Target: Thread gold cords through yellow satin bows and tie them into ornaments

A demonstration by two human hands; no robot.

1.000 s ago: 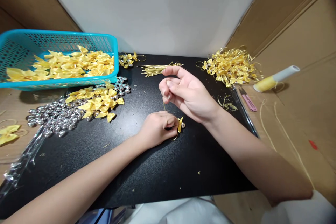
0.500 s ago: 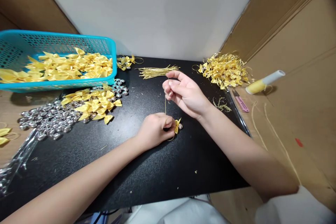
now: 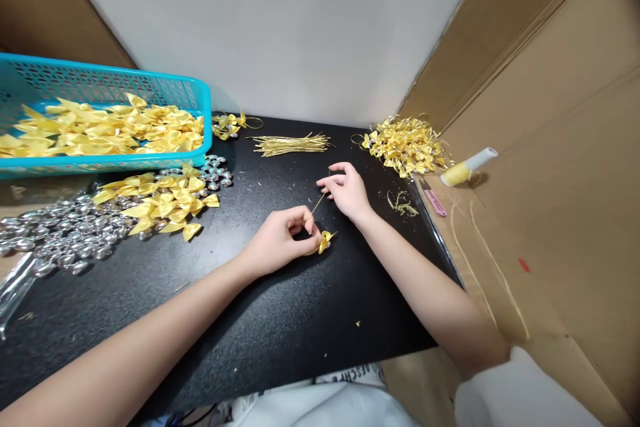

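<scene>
My left hand [image 3: 280,240] rests on the black mat [image 3: 280,320], fingers pinched on a small yellow ribbon bow [image 3: 325,240] with a gold thread loop. A thin gold thread [image 3: 317,204] runs up and right from the bow to my right hand [image 3: 345,190], whose thumb and fingers pinch its upper end. Both hands sit near the middle of the mat, a little apart.
A turquoise basket [image 3: 100,163] of yellow bows stands at the far left. Loose bows [image 3: 160,200] and silver bells [image 3: 65,237] lie before it. Cut gold threads [image 3: 293,143] lie at the back. Finished bows [image 3: 405,145], pink snips [image 3: 433,201] and a thread spool [image 3: 467,167] are at right.
My right hand has come down and away from the camera, closer to the mat, shortening the stretch of thread. My left hand stays on the bow. The camera has pulled back.
</scene>
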